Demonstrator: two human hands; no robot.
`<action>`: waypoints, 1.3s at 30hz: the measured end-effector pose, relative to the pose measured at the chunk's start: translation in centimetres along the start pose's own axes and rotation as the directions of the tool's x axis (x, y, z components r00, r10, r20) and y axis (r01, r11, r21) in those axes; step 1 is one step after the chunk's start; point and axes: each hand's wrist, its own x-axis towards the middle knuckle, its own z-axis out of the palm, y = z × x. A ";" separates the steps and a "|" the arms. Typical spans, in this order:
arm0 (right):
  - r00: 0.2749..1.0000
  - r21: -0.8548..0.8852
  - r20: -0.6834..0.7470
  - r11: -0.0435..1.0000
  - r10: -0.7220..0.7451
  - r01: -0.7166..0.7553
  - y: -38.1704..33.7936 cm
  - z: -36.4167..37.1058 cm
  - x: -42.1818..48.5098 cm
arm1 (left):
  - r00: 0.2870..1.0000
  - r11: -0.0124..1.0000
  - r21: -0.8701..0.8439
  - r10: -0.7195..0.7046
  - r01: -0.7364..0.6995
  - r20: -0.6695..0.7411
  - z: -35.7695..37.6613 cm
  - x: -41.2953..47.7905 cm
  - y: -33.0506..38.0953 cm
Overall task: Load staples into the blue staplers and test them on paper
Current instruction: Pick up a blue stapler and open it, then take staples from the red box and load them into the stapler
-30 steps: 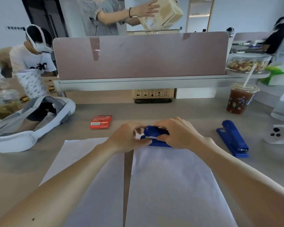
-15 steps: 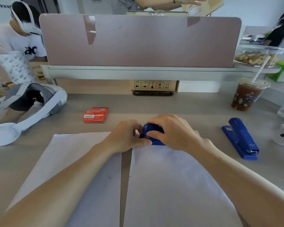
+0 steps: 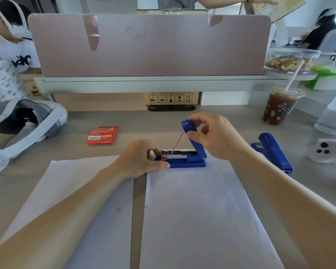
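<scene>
I have the open stapler (image 3: pixel 186 163) at the far edge of the right sheet of paper (image 3: pixel 198 220), its base flat and lying crosswise to me. My left hand (image 3: pixel 142 160) pinches the front end of the base, thumb and fingers curled round it. My right hand (image 3: pixel 215 136) grips the lid (image 3: pixel 192 138), which stands steeply on its hinge at the right end. A thin rod slants from the lid down to the bare metal channel.

The left sheet of paper (image 3: pixel 76 200) lies beside the right one, with a narrow strip of desk (image 3: pixel 138 191) showing between their inner edges. The red staple box (image 3: pixel 102 135) sits beyond the left sheet's far edge, with bare desk between it and my left hand. The second stapler (image 3: pixel 273 152) lies closed just off the right sheet's right edge, close to my right forearm. Beyond it a white controller (image 3: pixel 326 151) and a cup (image 3: pixel 279 107) with a straw crowd the right side. A white headset (image 3: pixel 27 125) fills the far left.
</scene>
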 end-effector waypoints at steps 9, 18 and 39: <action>0.995 0.086 -0.003 0.992 0.097 -0.097 2.7 -4.6 -1.8 | 0.998 0.998 0.001 0.061 -0.061 -0.004 0.0 0.1 -0.5; 0.975 -0.235 0.073 0.954 0.210 -0.188 7.5 -6.2 -4.2 | 0.995 0.995 -0.032 0.096 -0.096 -0.013 0.2 0.5 -1.4; 0.980 -0.278 0.175 0.960 0.090 -0.039 5.4 -3.0 -2.8 | 0.998 0.998 0.042 0.056 -0.056 -0.010 -0.2 0.5 -0.7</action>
